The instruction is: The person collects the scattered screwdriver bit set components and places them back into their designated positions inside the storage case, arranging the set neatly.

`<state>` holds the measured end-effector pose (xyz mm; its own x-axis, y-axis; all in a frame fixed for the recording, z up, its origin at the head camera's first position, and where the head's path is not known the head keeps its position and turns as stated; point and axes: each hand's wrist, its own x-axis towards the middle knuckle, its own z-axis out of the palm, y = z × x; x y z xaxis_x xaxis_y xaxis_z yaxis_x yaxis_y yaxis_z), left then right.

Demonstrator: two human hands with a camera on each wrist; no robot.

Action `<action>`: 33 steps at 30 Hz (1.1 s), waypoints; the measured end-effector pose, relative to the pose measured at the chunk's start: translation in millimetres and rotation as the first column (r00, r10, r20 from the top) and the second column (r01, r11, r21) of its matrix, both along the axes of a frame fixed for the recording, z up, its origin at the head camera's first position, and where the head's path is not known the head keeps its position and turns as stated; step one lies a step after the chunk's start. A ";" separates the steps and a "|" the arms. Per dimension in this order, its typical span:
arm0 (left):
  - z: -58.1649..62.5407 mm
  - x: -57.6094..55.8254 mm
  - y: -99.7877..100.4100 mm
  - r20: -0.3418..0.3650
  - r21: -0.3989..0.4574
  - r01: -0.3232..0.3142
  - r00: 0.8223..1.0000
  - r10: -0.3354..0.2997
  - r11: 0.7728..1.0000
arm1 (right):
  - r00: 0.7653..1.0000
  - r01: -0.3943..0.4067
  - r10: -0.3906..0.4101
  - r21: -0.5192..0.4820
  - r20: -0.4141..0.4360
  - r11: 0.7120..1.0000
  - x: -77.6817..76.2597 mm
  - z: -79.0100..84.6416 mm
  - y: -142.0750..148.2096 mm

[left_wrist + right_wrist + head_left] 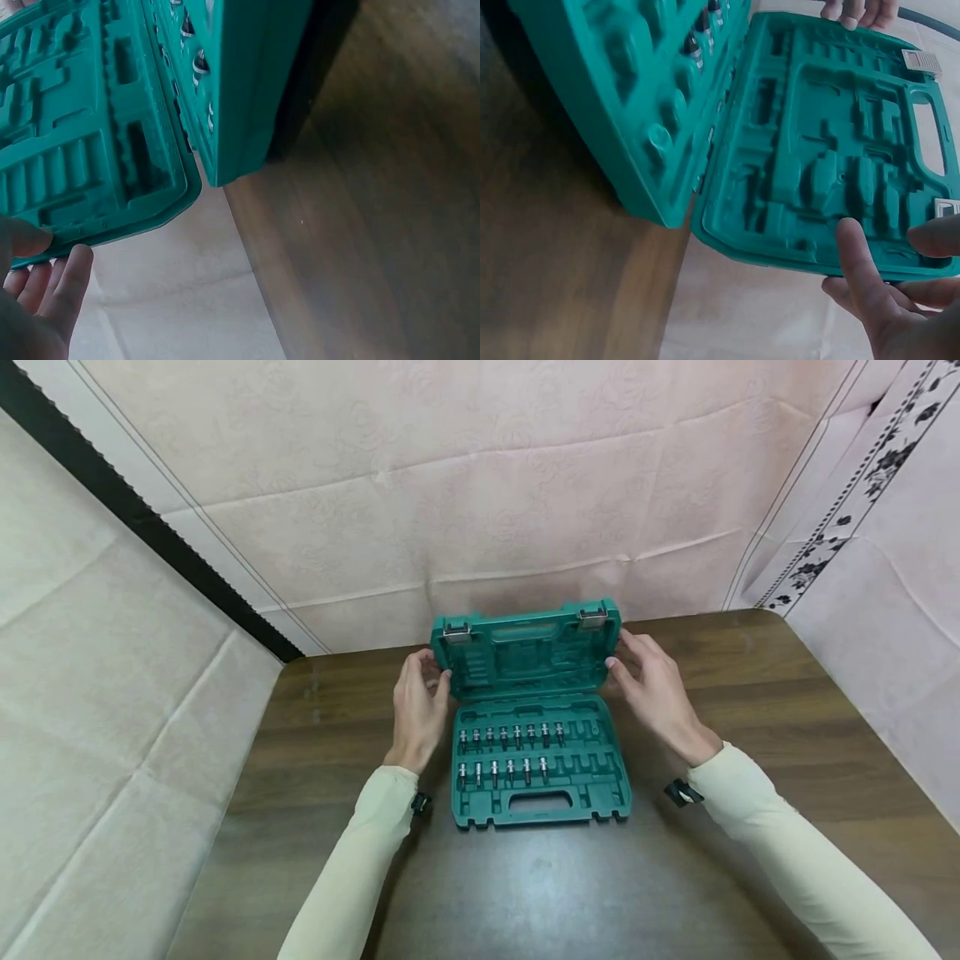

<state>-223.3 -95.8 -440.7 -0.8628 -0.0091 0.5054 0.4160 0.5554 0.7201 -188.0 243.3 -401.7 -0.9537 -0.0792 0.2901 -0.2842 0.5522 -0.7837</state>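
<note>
A green plastic tool case lies unfolded on the table, its lid raised at the far side and its base flat on the wood. Two rows of small metal socket bits stand in the base, with vacant slots at the right of each row. My left hand pinches the lid's left edge; in the left wrist view its thumb lies on the inner face, fingers behind. My right hand holds the lid's right edge between thumb and fingers. Moulded recesses line the lid's inside.
The brown wooden table extends around the case. A pale patterned cloth hangs behind its back edge, close to the lid. Two metal latches sit on the lid's upper rim. A cut-out handle is at the base's near side.
</note>
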 end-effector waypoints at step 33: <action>10.8 94.8 12.4 0.228 0.138 0.068 0.969 -0.098 0.988 | 0.998 -0.060 0.061 -0.151 0.003 0.987 65.0 -19.7 -2.7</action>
